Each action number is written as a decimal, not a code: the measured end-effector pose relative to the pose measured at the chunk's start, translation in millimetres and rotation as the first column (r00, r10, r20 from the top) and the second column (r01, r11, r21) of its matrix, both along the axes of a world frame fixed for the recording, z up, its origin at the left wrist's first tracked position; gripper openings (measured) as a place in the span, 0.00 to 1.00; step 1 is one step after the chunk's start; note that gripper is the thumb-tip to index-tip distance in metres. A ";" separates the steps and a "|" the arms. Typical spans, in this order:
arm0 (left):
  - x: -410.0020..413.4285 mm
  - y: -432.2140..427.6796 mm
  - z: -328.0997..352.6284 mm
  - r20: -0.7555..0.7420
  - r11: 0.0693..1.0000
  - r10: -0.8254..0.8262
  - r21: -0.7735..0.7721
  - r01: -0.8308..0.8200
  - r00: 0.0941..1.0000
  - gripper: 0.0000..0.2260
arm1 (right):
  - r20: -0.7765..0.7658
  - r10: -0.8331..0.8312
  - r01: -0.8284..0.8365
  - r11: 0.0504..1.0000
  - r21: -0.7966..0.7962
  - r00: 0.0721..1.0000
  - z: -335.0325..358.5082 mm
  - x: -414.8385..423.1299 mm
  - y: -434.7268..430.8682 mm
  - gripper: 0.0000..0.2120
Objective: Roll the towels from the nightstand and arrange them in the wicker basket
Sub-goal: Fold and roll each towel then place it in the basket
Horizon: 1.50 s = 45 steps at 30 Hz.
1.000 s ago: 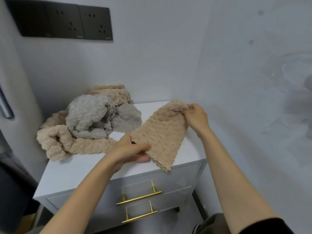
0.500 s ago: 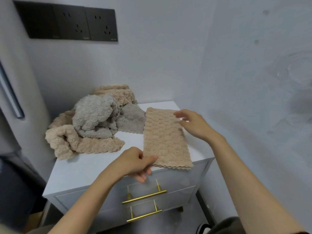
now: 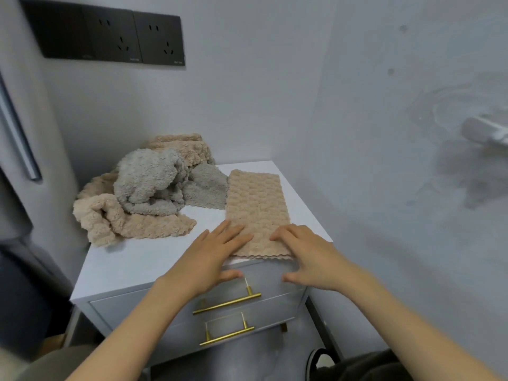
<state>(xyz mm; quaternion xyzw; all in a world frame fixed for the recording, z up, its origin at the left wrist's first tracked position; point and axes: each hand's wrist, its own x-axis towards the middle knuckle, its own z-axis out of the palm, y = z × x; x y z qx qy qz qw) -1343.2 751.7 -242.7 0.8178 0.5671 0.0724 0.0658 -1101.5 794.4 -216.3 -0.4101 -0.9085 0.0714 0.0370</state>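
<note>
A beige bumpy towel (image 3: 255, 207) lies flat as a long folded strip on the right side of the white nightstand (image 3: 132, 259), its near edge at the front rim. My left hand (image 3: 211, 257) rests with straight fingers on the strip's near left corner. My right hand (image 3: 308, 254) lies flat on its near right corner, thumb hanging over the drawer front. A heap of crumpled towels sits at the back left: a grey one (image 3: 151, 182) on top of beige ones (image 3: 132, 224). No wicker basket is in view.
The nightstand stands in a corner, walls close behind and to the right. Two drawers with gold bar handles (image 3: 226, 303) face me. Black wall sockets (image 3: 110, 37) hang above. A shoe (image 3: 320, 364) shows on the floor at lower right.
The beige towel went from being held up by two corners to lying flat as a strip. Both hands let go of its ends and moved to press its near edge.
</note>
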 end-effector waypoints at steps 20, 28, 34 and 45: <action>1.2 3.5 -1.5 0.207 0.995 0.032 0.090 -0.052 0.978 0.25 | -0.464 -0.260 0.142 0.951 -0.274 0.847 -1.7 28.5 20.2 0.11; 15.0 20.3 3.4 0.593 0.939 0.250 0.045 -0.342 0.765 0.20 | -0.506 -0.465 0.297 0.876 -0.379 0.727 -2.5 18.2 35.2 0.12; 22.4 30.5 -2.4 0.540 0.854 0.393 0.085 -0.513 0.744 0.21 | -0.463 -0.531 0.432 0.847 -0.310 0.710 -11.2 3.3 46.5 0.08; 29.3 37.9 -4.8 0.147 0.807 0.484 0.306 -0.505 0.863 0.15 | -0.338 -0.470 0.508 0.861 0.027 0.815 -18.3 -10.1 45.7 0.06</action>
